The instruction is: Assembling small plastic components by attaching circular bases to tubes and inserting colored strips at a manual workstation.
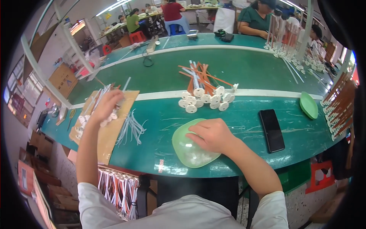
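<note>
My left hand [108, 106] reaches over a heap of white round-ended pieces with white and orange-brown strips [89, 118] on a sheet of cardboard [105, 147]. Its fingers curve down among the pieces, blurred and partly hidden, so I cannot tell whether they hold one. At the middle of the bench, my right hand [213, 135] bends over a shallow light-green dish [181, 143]. Its fingers are curled together inside the rim, above small whitish contents; what they pinch, if anything, is hidden. A bundle of thin pale strips [130, 129] lies beside the cardboard.
Beyond my hands stands a cluster of white discs with strips [198, 95]. A black phone [272, 131] and another green dish [309, 105] lie rightward, near racked brown-strip pieces [339, 108]. Finished-looking bundles [120, 189] hang below the bench. A person [256, 21] works across it.
</note>
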Motion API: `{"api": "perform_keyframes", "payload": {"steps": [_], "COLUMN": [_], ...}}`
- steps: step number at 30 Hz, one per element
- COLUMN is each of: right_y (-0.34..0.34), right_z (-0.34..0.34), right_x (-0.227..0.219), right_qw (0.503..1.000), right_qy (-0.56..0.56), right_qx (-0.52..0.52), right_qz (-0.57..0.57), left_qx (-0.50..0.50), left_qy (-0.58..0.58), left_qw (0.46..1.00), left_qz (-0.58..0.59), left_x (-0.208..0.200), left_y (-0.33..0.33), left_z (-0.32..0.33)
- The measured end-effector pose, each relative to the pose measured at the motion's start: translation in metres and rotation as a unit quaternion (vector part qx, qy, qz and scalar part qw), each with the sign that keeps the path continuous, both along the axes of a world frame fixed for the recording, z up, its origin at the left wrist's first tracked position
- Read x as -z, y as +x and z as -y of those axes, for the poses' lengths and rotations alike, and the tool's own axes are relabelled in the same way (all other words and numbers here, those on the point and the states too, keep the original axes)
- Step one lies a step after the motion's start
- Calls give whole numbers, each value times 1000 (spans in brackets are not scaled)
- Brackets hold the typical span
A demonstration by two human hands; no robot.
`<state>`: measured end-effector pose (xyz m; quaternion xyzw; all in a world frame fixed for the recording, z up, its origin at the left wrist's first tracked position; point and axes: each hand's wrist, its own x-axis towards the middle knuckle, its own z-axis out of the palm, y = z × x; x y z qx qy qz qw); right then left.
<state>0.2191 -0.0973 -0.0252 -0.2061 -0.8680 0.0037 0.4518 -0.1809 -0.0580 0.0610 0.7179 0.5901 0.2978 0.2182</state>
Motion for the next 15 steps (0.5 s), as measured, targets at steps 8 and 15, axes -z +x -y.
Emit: {"api": "perform_keyframes", "payload": {"steps": [8, 15], "right_y": [4, -7], "right_z": [2, -3], "right_x": [7, 9], "right_qw": [997, 993], "right_qy": [-31, -53], "right_qx": [-7, 14], "right_qz": [76, 105], "left_qx": [-177, -283], "left_qy": [-71, -145], "left_qw": [895, 832], "left_qz": [-404, -454], "left_x": [-9, -24], "left_y": [-193, -136], "left_z": [-30, -30]}}
